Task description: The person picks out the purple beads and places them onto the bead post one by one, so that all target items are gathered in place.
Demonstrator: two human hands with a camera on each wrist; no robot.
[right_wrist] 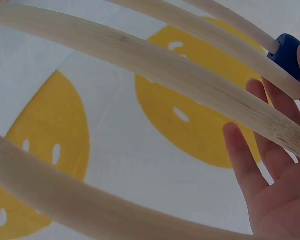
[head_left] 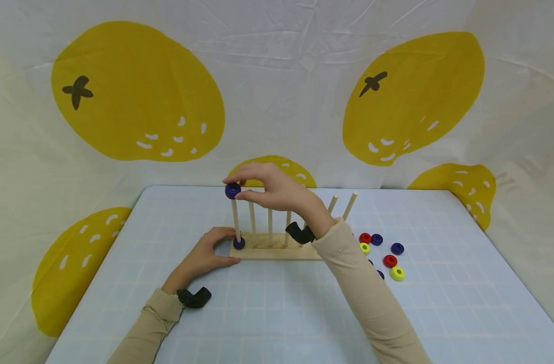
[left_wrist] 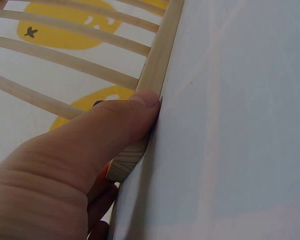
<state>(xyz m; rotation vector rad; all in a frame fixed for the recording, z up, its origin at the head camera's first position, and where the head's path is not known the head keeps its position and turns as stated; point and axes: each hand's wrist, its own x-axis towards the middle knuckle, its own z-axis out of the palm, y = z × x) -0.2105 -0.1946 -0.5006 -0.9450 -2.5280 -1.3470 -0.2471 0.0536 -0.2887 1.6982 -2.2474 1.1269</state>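
A wooden stand (head_left: 277, 254) with a row of upright pegs rests on the table. My left hand (head_left: 207, 254) grips its left end, thumb on the front edge and fingers behind; the left wrist view shows the thumb (left_wrist: 122, 117) pressed to the wood. At the top of the leftmost peg (head_left: 235, 220), my right hand (head_left: 277, 189) pinches a dark blue ring (head_left: 232, 196) between thumb and fingers. In the right wrist view the peg's tip sits in that blue ring (right_wrist: 288, 57). Another blue ring (head_left: 239, 244) lies at the foot of the same peg.
Right of the stand lie several loose rings, among them a red ring (head_left: 389, 261), a yellow ring (head_left: 397, 274) and a blue ring (head_left: 397, 248). My right forearm (head_left: 372, 298) crosses over the stand's right part and hides some of it. A patterned curtain (head_left: 277, 101) hangs behind the table.
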